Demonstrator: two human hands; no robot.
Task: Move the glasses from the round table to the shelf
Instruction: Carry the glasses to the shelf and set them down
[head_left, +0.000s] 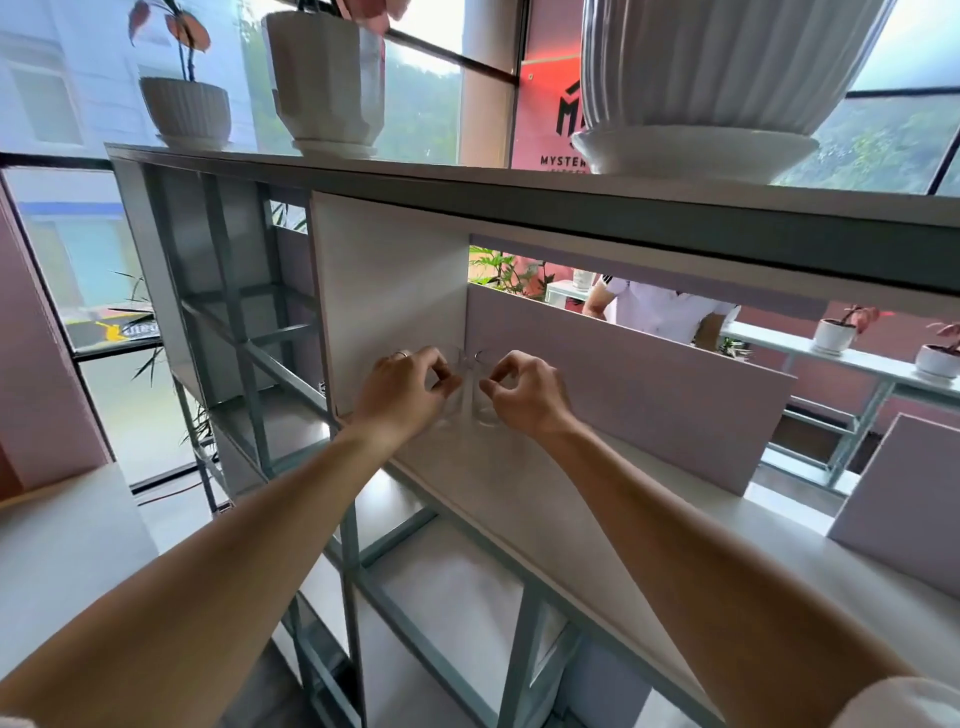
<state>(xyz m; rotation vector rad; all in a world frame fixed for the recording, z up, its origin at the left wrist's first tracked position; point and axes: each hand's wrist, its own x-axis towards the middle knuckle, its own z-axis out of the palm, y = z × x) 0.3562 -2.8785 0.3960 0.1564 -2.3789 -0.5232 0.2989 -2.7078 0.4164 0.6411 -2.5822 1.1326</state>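
Two clear drinking glasses stand side by side on the white shelf board (519, 499), close to its back left corner. The left glass (460, 400) is next to the right glass (488, 410). My left hand (402, 392) reaches in from the left, its curled fingertips against the left glass. My right hand (527, 395) comes from the right, with thumb and index finger pinched at the side of the right glass. Both glasses are see-through and partly hidden by my fingers. The round table is out of view.
A pink back panel (649, 389) stands behind the glasses and a white side panel (395, 291) to their left. Above, the shelf top (571, 202) carries white plant pots (327, 78). Beyond the shelf is a person in white (665, 312). Another pink panel (904, 509) stands at right.
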